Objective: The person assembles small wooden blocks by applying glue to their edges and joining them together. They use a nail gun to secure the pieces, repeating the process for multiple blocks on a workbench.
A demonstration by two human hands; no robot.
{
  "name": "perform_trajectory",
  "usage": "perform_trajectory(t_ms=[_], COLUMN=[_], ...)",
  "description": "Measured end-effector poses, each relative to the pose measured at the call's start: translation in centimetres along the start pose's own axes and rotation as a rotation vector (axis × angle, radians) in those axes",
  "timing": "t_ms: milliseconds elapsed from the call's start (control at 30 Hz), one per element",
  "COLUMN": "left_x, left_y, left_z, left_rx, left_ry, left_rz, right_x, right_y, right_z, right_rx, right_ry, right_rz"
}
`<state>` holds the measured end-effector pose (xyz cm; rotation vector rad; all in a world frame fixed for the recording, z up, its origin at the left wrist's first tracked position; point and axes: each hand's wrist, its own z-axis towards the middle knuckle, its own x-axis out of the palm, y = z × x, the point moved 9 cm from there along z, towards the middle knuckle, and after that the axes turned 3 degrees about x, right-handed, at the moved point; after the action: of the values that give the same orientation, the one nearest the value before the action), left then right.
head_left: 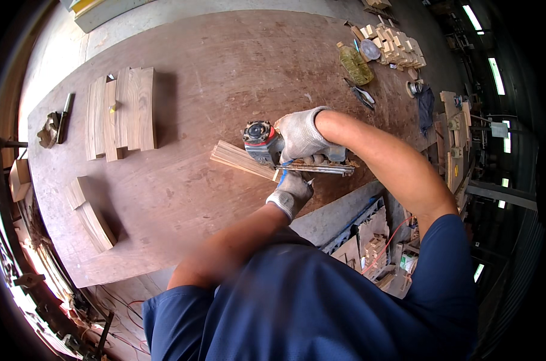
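Note:
My right hand (pixel 303 133), in a pale knit work glove, is closed round the grip of a nail gun (pixel 262 144) with a round dark head and a red ring. Its long metal magazine (pixel 321 170) points to the right. Just below, my left hand (pixel 292 191), gloved too, is closed at the near end of some striped wooden strips (pixel 241 160). The nail gun's nose sits over that same end. Its fingers are partly hidden under the tool, and a bit of blue shows beside them.
On the brown tabletop (pixel 183 198) at left stand joined boards (pixel 122 113) and a smaller wood piece (pixel 90 213). A dark rod (pixel 64 118) lies farther left. Far right hold a yellowish bottle (pixel 356 63), pliers (pixel 362 96) and stacked wood blocks (pixel 399 47).

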<state>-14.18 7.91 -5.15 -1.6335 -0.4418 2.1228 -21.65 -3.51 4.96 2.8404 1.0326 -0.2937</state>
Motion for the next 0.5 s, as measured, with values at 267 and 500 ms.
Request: perform_trajectory(t_ms=[267,500], left_x=[2.6,-2.0], left_y=[-0.2,1.6], left_z=[-0.8,0.5], left_rx=[0.060,-0.032], left_ry=[0.275,0.417], left_rz=[0.022,-0.238], right_x=[-0.9,5.0], right_y=[-2.3,-10.8], right_z=[-5.5,-13.2], right_rx=[-0.091,-0.005], right_ry=[-0.341,-0.592], right_rz=[0.039,0.178])
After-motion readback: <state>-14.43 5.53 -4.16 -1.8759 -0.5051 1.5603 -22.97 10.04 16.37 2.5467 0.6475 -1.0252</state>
